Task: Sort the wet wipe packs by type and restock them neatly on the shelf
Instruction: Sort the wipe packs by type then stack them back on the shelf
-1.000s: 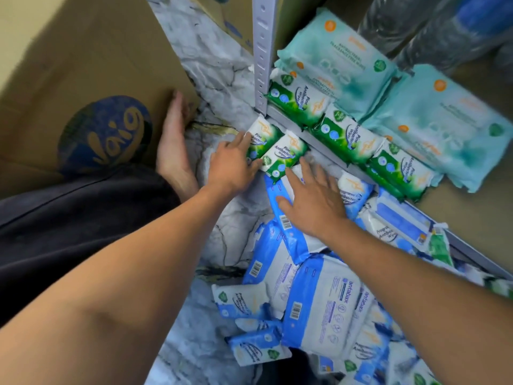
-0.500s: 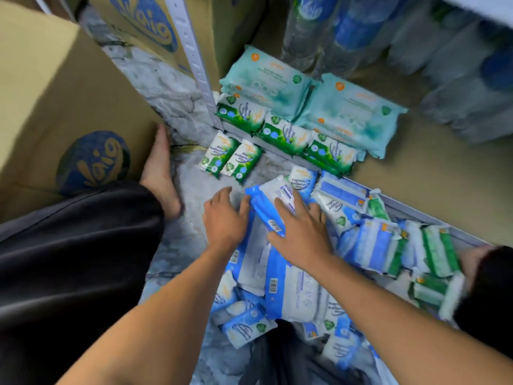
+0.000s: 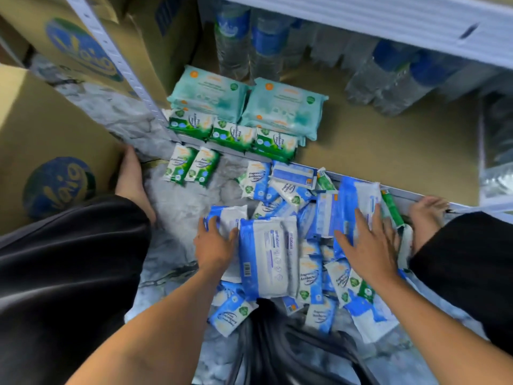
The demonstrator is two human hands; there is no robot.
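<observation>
Pressing down on a tall blue pack by the shelf front edge with the right hand, fingers straight and spread; gripping a second blue pack with the left hand, fingers curled over its near edge. Both lying in the heap of packs on the floor. Lined along the shelf's front left corner, three green packs, teal packs behind

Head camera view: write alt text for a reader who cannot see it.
A person's left hand and right hand rest on a jumbled pile of blue-and-white wipe packs on the floor. Green packs and teal packs lie in rows on the shelf beyond.
</observation>
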